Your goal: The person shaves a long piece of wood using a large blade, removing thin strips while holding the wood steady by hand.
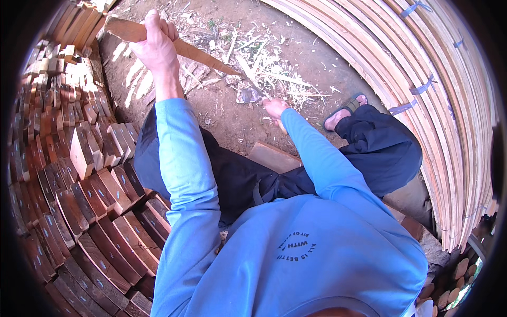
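My left hand (157,45) is raised at the upper left, its fingers wrapped around a long tapered piece of wood (203,57). The wood's broad end sticks out to the left of my fist, and its narrow tip points right and down. Lower and nearer the middle, my right hand (276,109) is closed on the handle of a knife. Its thin dark blade (254,85) slants up and left to the tip of the wood. I cannot tell whether blade and wood touch. Most of the handle is hidden by my fingers.
Pale wood shavings (280,79) litter the dirt ground in front of me. Stacked cut wood blocks (105,227) rise at my left. Long bundled strips (417,95), tied with blue bands, curve along the right. A wooden block (273,157) lies between my legs; my sandalled foot (346,112) is at right.
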A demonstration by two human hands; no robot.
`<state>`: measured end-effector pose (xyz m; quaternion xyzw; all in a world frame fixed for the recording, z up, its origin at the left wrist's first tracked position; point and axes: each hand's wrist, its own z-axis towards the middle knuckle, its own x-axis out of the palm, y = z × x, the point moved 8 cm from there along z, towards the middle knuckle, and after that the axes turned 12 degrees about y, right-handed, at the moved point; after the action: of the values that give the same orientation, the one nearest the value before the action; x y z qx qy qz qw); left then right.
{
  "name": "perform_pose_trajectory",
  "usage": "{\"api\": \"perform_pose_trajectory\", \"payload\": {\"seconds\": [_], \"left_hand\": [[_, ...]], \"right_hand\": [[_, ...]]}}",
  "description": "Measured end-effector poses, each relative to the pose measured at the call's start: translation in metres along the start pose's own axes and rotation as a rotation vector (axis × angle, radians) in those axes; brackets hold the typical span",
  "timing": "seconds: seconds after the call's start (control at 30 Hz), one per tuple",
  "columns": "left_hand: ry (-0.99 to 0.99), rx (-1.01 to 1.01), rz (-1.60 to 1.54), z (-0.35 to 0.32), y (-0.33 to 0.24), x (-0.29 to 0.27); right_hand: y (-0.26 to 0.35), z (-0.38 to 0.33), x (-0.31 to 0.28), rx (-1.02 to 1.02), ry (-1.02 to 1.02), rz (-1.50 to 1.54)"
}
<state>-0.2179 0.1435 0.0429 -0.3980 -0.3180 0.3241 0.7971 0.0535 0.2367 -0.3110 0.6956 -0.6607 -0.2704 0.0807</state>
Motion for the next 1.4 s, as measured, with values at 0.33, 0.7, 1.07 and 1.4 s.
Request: {"api": "perform_pose_trajectory", "payload": {"seconds": [0.33, 0.7, 1.07, 1.4], "left_hand": [[-0.021, 0.000, 0.011, 0.000, 0.000, 0.004], [0.007, 0.014, -0.037, -0.001, 0.006, 0.001], [-0.011, 0.005, 0.033, -0.003, 0.006, 0.003], [0.049, 0.027, -0.026, 0.000, 0.013, 0.008]], "right_hand": [[-0.002, 0.034, 0.017, -0.139, -0.064, 0.084], [0.010, 0.009, 0.022, -0.015, 0.024, 0.149], [0.024, 0.010, 0.004, -0.114, -0.004, 0.129], [0.019, 0.016, 0.019, -0.023, 0.020, 0.200]]}}
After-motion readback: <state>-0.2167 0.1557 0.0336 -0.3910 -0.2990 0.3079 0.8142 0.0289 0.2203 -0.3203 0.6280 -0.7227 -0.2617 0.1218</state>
